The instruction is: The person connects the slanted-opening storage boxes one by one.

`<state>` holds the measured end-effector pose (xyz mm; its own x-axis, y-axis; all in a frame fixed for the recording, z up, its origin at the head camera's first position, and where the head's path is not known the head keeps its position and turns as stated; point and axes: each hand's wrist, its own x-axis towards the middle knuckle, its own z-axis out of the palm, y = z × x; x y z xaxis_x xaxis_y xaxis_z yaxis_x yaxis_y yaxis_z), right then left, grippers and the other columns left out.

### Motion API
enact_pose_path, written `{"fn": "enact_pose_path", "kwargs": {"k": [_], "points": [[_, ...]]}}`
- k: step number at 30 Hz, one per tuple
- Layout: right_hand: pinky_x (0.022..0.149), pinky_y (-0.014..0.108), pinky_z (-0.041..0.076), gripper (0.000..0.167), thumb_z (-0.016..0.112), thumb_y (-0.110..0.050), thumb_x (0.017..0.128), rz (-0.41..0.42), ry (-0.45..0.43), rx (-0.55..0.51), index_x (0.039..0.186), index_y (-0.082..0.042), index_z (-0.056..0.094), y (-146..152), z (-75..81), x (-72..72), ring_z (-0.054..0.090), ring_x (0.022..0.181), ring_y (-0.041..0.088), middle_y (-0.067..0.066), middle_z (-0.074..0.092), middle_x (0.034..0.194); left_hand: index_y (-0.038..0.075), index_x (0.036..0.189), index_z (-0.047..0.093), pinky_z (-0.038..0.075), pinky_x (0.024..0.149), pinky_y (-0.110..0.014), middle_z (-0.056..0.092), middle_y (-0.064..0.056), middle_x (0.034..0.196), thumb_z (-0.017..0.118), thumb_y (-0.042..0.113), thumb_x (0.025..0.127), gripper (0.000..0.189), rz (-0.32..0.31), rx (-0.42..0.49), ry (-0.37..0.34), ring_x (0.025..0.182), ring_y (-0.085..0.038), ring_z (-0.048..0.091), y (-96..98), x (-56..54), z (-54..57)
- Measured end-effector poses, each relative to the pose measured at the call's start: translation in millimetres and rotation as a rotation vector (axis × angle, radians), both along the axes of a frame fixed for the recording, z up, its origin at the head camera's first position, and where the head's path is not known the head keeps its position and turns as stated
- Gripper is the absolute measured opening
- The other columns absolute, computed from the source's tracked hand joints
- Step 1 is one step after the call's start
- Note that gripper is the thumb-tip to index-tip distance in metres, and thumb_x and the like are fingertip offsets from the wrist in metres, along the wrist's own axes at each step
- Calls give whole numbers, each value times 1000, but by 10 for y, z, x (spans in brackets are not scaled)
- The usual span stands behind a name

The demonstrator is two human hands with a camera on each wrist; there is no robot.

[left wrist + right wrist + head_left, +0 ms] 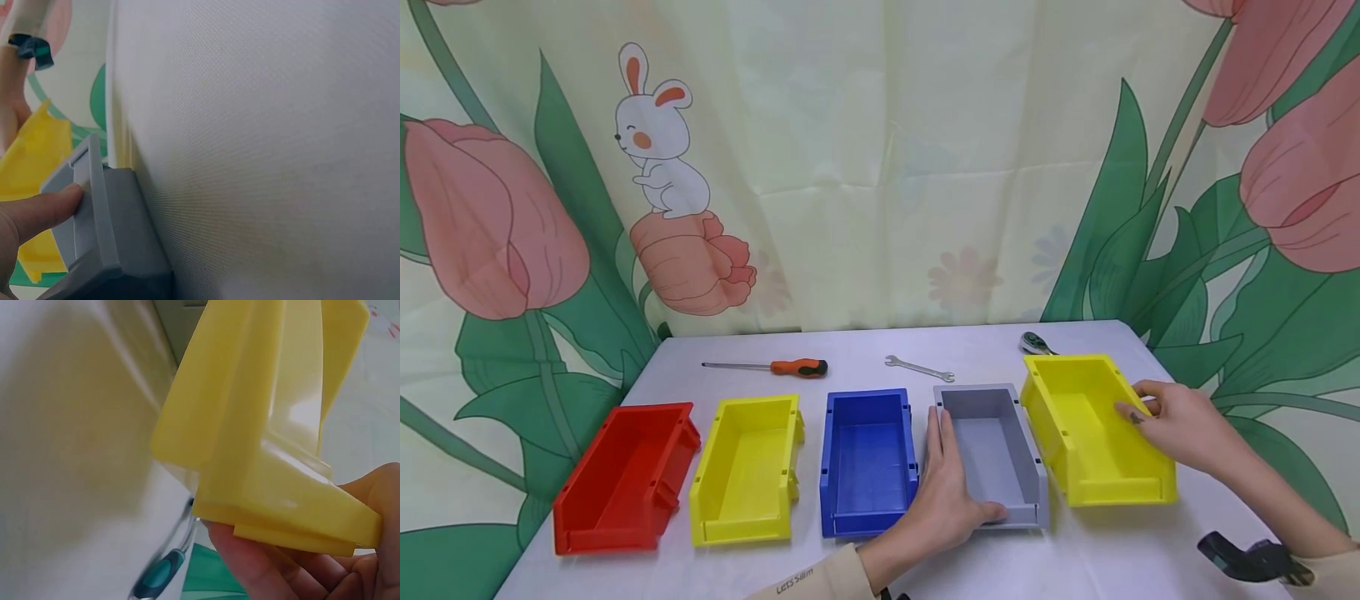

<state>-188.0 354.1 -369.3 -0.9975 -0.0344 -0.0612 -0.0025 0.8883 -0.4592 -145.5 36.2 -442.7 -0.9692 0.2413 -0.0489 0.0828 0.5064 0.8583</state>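
Note:
A grey storage bin (pixel 992 450) sits on the table, and my left hand (pixel 946 492) holds its front left part. The fingers lie along the left wall while the thumb (pixel 53 209) presses on the front lip. To its right, my right hand (pixel 1180 421) grips the right wall of a yellow bin (pixel 1093 433), with the thumb inside. That bin is raised off the table and tilted, as the gap below it in the right wrist view (pixel 262 425) confirms. Some right fingers (pixel 250 562) show under its rim.
Left of the grey bin stand a blue bin (pixel 867 462), another yellow bin (pixel 747 471) and a red bin (pixel 625 479). Along the back lie a screwdriver (pixel 797 367), a wrench (pixel 919 368) and a ratchet (pixel 1036 342), partly hidden behind the raised bin. A printed curtain (pixel 880 167) hangs behind.

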Motion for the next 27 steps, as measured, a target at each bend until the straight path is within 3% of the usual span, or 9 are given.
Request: {"fn": "enact_pose_path", "kwargs": {"k": [7, 14, 20, 27], "points": [[71, 41, 68, 51, 69, -17, 100, 3, -1, 5, 132, 20, 55, -13, -24, 24, 63, 72, 17, 35, 72, 108, 8, 171, -2, 29, 131, -58, -14, -12, 180, 99, 20, 73, 141, -1, -9, 1, 167, -38, 10, -1, 5, 3], [64, 32, 59, 50, 67, -19, 102, -21, 12, 6, 133, 19, 54, 2, 40, 18, 59, 71, 18, 25, 72, 95, 9, 171, -2, 28, 131, -58, -15, -11, 180, 99, 20, 73, 141, 2, -6, -5, 167, -38, 9, 0, 3, 12], [69, 38, 66, 52, 66, -19, 103, -18, 0, -1, 135, 19, 53, -21, 70, 40, 61, 71, 17, 32, 71, 104, 9, 171, -1, 29, 131, -58, -13, -12, 180, 99, 21, 72, 141, 6, -21, -2, 167, -39, 11, 7, 0, 23], [70, 38, 66, 50, 67, -18, 102, -11, -6, -5, 134, 19, 54, -24, 31, 45, 61, 73, 18, 34, 72, 107, 11, 171, -1, 29, 131, -59, -13, -12, 180, 99, 21, 73, 141, 10, -19, -11, 167, -39, 11, 4, 4, 32]]}}
